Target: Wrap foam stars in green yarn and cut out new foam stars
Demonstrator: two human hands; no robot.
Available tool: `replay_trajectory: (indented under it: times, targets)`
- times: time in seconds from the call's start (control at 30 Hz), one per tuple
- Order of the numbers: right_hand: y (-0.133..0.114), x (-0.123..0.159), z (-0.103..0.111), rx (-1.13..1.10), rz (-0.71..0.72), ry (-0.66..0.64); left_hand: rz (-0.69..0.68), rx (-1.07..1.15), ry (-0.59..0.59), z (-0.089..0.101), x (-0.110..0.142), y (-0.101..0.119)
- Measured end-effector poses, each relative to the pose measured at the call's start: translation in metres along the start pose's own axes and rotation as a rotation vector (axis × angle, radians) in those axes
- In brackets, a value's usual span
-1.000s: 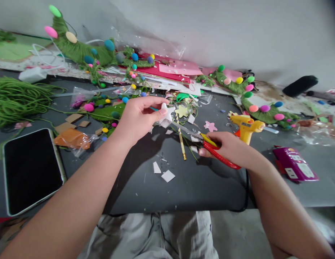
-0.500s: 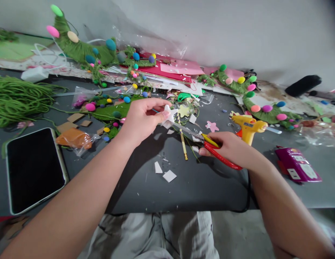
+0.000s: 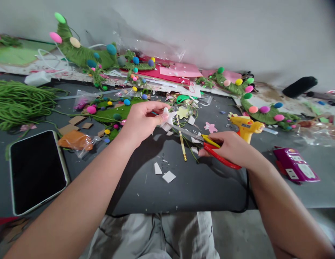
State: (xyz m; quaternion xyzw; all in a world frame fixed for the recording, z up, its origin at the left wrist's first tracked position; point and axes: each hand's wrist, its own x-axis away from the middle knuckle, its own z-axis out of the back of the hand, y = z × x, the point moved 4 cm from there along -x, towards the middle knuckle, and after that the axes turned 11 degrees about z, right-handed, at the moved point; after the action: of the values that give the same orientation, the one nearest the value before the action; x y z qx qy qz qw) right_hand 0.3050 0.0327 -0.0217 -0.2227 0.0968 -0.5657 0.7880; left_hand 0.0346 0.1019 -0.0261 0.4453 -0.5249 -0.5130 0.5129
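Note:
Between thumb and fingers, my left hand (image 3: 145,120) pinches a small white star cutout (image 3: 169,118) above the middle of the table. My right hand (image 3: 227,145) is wrapped round the red and yellow handles of a pair of scissors (image 3: 214,153). The blades point left and their tips reach the lower edge of the star; whether they touch it I cannot tell. Beneath the blades lies a yellow pencil (image 3: 183,144). White scraps (image 3: 169,176) lie on the dark table nearer to me. A pink flower cutout (image 3: 210,127) and a pale yellow one (image 3: 183,112) lie beyond the scissors.
A yellow glue gun (image 3: 246,127) stands just past my right hand, near a purple packet (image 3: 295,164). At left are a tablet (image 3: 38,171), an orange bag (image 3: 76,139) and green yarn (image 3: 21,102). Green wrapped crescents with coloured pompoms (image 3: 89,54) line the back.
The white star has turned and tilted slightly in my left fingers. My right hand keeps the scissors in nearly the same place. The camera view has shifted a little.

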Motion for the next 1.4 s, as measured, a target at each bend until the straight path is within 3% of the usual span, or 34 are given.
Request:
replay_trajectory:
  times: [0.27, 0.43, 0.6, 0.73, 0.8, 0.9, 1.07, 1.23, 1.4]
  targets:
    - [0.004, -0.001, -0.001, 0.005, -0.063, -0.062, -0.019, 0.106, 0.036, 0.008, -0.006, -0.003]
    - [0.013, -0.003, -0.001, -0.049, -0.080, 0.024, 0.030, 0.204, 0.088, 0.012, -0.007, -0.004]
    - [0.006, -0.008, -0.007, -0.571, -0.113, 0.202, 0.236, 0.441, -0.025, 0.000, 0.001, -0.002]
    - [-0.012, -0.013, -0.011, -0.972, 0.028, 0.349, 0.341, 0.464, -0.194, -0.023, 0.015, -0.003]
    - [-0.018, -0.016, -0.013, -1.055, 0.097, 0.358, 0.383, 0.471, -0.256, -0.034, 0.021, -0.005]
    - [-0.021, -0.018, -0.016, -1.055, 0.138, 0.345, 0.429, 0.473, -0.318, -0.046, 0.028, -0.008]
    - [-0.020, -0.018, -0.016, -1.065, 0.079, 0.409, 0.407, 0.377, -0.323, -0.051, 0.030, -0.010]
    - [-0.027, -0.015, -0.012, -0.966, 0.062, 0.342, 0.312, 0.284, -0.303, -0.052, 0.029, -0.013]
    - [-0.028, -0.014, -0.010, -0.870, 0.081, 0.306, 0.302, 0.247, -0.321, -0.054, 0.030, -0.014]
